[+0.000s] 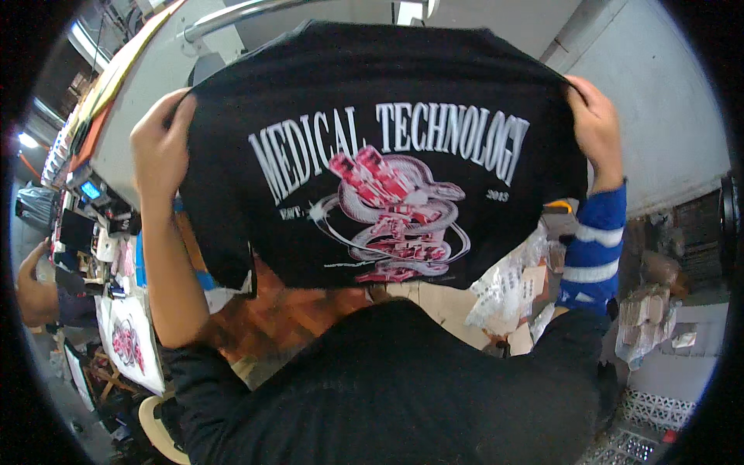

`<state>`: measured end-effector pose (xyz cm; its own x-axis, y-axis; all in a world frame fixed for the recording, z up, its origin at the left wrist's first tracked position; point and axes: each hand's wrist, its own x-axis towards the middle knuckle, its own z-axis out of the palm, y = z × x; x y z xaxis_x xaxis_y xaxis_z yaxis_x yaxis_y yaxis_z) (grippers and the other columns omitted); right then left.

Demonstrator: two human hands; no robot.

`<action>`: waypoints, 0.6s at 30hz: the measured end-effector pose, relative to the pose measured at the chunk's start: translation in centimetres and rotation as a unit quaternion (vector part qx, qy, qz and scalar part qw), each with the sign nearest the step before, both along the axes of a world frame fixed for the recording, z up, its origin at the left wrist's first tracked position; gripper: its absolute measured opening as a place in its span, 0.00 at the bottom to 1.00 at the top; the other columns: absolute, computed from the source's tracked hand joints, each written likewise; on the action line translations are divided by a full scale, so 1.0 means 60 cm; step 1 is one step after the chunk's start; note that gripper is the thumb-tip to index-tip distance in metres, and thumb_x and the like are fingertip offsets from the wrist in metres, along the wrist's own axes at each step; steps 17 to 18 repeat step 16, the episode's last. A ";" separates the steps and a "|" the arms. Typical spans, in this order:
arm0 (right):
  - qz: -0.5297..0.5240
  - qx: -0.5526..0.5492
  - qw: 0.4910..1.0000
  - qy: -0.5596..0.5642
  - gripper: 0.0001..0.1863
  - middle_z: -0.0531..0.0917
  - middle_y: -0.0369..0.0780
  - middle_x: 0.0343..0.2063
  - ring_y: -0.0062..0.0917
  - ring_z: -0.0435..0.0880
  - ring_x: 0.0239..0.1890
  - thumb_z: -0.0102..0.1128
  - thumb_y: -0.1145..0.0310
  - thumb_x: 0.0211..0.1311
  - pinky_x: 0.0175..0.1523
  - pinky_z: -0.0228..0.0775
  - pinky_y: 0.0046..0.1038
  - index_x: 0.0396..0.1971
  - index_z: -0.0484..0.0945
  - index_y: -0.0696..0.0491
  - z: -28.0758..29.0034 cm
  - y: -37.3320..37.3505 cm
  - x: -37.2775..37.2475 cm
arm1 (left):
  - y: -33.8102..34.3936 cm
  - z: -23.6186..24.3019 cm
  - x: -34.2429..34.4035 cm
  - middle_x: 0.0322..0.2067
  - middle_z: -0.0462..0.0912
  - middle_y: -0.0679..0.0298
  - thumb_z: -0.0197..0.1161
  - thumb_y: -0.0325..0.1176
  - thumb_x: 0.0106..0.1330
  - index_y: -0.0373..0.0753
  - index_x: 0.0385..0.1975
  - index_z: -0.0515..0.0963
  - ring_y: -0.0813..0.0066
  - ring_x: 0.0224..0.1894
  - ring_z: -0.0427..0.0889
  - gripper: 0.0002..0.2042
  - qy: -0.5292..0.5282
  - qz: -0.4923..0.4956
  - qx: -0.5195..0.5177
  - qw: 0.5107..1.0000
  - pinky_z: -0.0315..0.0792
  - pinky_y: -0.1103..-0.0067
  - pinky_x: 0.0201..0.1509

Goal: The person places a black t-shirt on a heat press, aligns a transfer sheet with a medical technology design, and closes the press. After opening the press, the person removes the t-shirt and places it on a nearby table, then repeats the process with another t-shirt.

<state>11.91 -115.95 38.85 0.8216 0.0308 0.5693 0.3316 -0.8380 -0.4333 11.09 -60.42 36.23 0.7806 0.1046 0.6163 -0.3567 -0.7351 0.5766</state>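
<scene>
I hold a black T-shirt spread out in front of me, printed side toward me, between both raised hands. My left hand is clenched on the shirt's left edge, just below the shoulder; my right hand pinches the right shoulder edge, its forearm in a blue-and-white striped sleeve. The shirt's long axis runs left to right between the two grips, and the body hangs down from them, the hem ending loose above my dark-clothed lap. The print, white lettering over a pink-and-white coiled design, sits centred and upright. Both hands are equally near, one at each upper corner. Beyond the hem lie a reddish-brown wooden surface and crumpled clear plastic bags. At far left, a printed white sheet and another person's arm.
</scene>
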 end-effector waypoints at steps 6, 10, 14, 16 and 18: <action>-0.045 -0.031 0.988 0.144 0.11 0.89 0.45 0.35 0.35 0.87 0.38 0.64 0.68 0.60 0.45 0.77 0.34 0.40 0.85 0.56 -0.082 0.009 0.267 | 0.012 -0.047 0.295 0.31 0.87 0.63 0.69 0.28 0.62 0.31 0.38 0.85 0.77 0.34 0.82 0.08 0.197 -0.027 -0.051 0.979 0.73 0.81 0.42; 0.025 0.091 0.969 0.229 0.06 0.85 0.38 0.30 0.24 0.81 0.34 0.63 0.75 0.62 0.43 0.74 0.29 0.38 0.81 0.58 -0.133 0.006 0.290 | 0.030 -0.086 0.304 0.32 0.85 0.64 0.67 0.23 0.63 0.33 0.30 0.82 0.77 0.39 0.82 0.01 0.222 -0.143 -0.174 0.949 0.73 0.81 0.45; 0.085 0.168 0.944 0.269 0.10 0.83 0.33 0.37 0.18 0.79 0.38 0.58 0.78 0.66 0.48 0.72 0.24 0.46 0.77 0.57 -0.192 0.022 0.285 | 0.023 -0.109 0.268 0.43 0.86 0.61 0.65 0.26 0.68 0.33 0.50 0.80 0.75 0.47 0.81 0.12 0.268 -0.138 -0.101 0.948 0.73 0.79 0.57; 0.088 0.227 0.917 0.315 0.11 0.84 0.35 0.36 0.18 0.78 0.41 0.58 0.76 0.68 0.49 0.71 0.24 0.48 0.78 0.55 -0.145 0.033 0.238 | 0.021 -0.062 0.224 0.50 0.85 0.57 0.64 0.29 0.72 0.34 0.64 0.75 0.73 0.52 0.81 0.21 0.346 -0.084 -0.005 0.935 0.71 0.79 0.60; 0.088 0.227 0.917 0.315 0.11 0.84 0.35 0.36 0.18 0.78 0.41 0.58 0.76 0.68 0.49 0.71 0.24 0.48 0.78 0.55 -0.145 0.033 0.238 | 0.021 -0.062 0.224 0.50 0.85 0.57 0.64 0.29 0.72 0.34 0.64 0.75 0.73 0.52 0.81 0.21 0.346 -0.084 -0.005 0.935 0.71 0.79 0.60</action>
